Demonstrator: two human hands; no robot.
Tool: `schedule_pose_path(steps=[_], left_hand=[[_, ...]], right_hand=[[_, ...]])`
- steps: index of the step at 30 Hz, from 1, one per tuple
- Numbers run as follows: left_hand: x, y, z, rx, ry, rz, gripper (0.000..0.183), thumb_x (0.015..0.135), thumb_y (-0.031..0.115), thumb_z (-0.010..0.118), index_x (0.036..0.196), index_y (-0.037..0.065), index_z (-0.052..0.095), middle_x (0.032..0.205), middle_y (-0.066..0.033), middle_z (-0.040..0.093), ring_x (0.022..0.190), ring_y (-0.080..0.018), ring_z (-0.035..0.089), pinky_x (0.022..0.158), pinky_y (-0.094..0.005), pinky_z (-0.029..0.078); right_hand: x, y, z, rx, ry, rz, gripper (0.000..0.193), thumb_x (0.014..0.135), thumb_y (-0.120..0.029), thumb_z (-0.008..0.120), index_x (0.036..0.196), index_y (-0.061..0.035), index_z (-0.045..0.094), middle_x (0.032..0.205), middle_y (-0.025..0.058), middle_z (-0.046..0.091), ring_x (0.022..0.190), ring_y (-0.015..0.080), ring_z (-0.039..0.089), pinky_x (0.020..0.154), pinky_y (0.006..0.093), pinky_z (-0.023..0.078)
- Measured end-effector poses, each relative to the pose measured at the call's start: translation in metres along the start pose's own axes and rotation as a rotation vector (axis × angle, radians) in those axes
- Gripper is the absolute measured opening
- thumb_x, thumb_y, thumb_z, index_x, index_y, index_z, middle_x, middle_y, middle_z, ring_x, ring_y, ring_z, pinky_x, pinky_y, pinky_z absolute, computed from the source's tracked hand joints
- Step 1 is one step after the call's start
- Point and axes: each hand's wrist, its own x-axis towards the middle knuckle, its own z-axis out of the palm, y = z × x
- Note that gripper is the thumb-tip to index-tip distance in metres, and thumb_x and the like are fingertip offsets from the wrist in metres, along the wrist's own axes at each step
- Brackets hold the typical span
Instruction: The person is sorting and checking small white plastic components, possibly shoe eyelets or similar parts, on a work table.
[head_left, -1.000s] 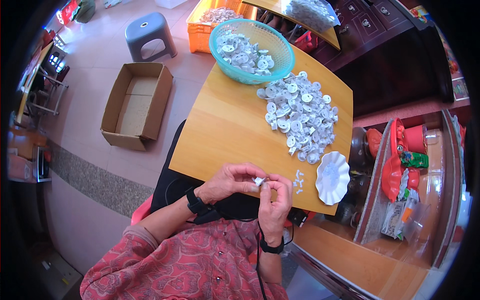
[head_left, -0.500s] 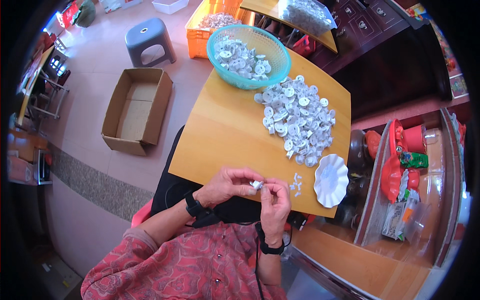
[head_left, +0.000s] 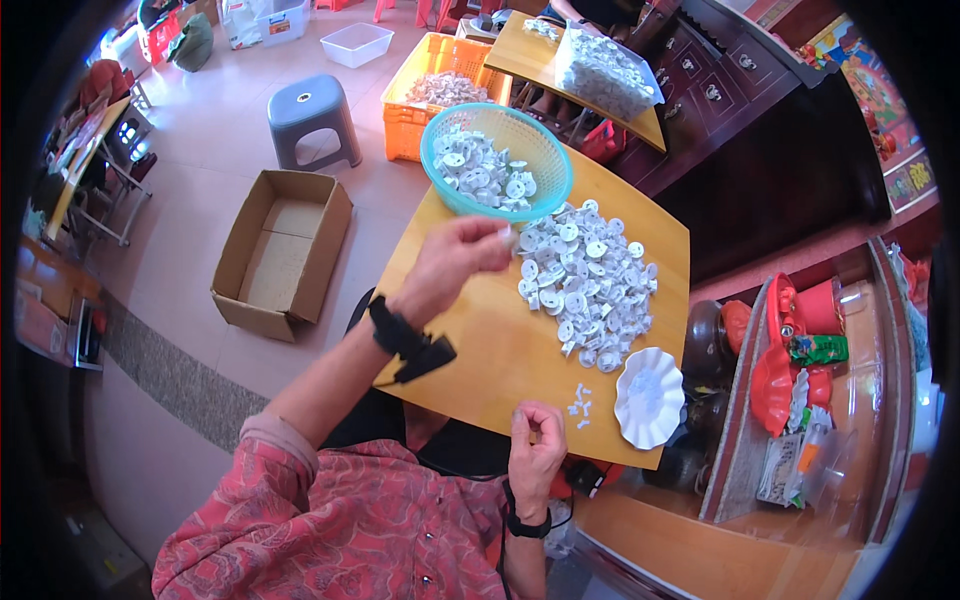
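My left hand (head_left: 462, 262) is raised over the table, thumb and fingers pinched on a small white plastic part (head_left: 508, 238). It is close to the near rim of a turquoise mesh basket (head_left: 548, 150), which holds many round white plastic parts (head_left: 482, 175). To its right lies a large heap of similar white parts (head_left: 590, 280). At the table's near edge my right hand (head_left: 537, 445) is closed with curled fingers; whatever it may hold is hidden. A few tiny white pieces (head_left: 580, 402) lie beyond it, beside a scalloped white dish (head_left: 630, 425) of small pale pieces.
The wooden table (head_left: 450, 370) fills the middle. On the floor to the left are a cardboard box (head_left: 225, 270) and a grey-blue stool (head_left: 310, 110). An orange crate (head_left: 405, 140) stands behind the basket. To the right is a shelf (head_left: 735, 470) with red containers.
My hands have moved apart. My left hand has carried the white part forward toward the basket, while my right hand has stayed near the table's edge, slightly lower. The view has shifted slightly.
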Motion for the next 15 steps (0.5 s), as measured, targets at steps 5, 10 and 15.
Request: schedule_pose_path(steps=[5,10,15], left_hand=[[0.031,0.027,-0.005,0.127,0.131,0.092,0.048,0.099,0.025,0.063,0.131,-0.009,0.053,0.111,-0.0114,0.065,0.092,-0.0167,0.067,0.082,-0.0283,0.056],[-0.070,0.093,0.044,0.094,-0.100,0.314,0.036,0.106,0.023,0.047,0.122,-0.006,0.060,0.105,-0.0092,0.068,0.092,-0.0137,0.066,0.085,-0.0274,0.054],[-0.128,0.114,0.079,-0.509,-0.692,0.447,0.059,0.103,0.045,0.046,0.129,-0.008,0.052,0.114,-0.0256,0.063,0.102,-0.0381,0.063,0.089,-0.0524,0.051]], right_hand=[[-0.004,0.003,-0.006,-0.007,0.033,0.008,0.010,0.090,-0.004,0.066,0.089,0.0027,0.059,0.094,0.0140,0.064,0.088,0.0273,0.063,0.082,0.0371,0.050],[-0.009,0.007,-0.010,-0.057,0.047,0.037,0.009,0.089,-0.004,0.066,0.089,0.0022,0.059,0.094,0.0138,0.064,0.088,0.0269,0.064,0.080,0.0365,0.051],[-0.007,0.029,-0.008,-0.095,0.010,-0.024,0.007,0.090,-0.004,0.065,0.091,0.0017,0.062,0.100,0.0097,0.064,0.087,0.0180,0.063,0.079,0.0302,0.053]])
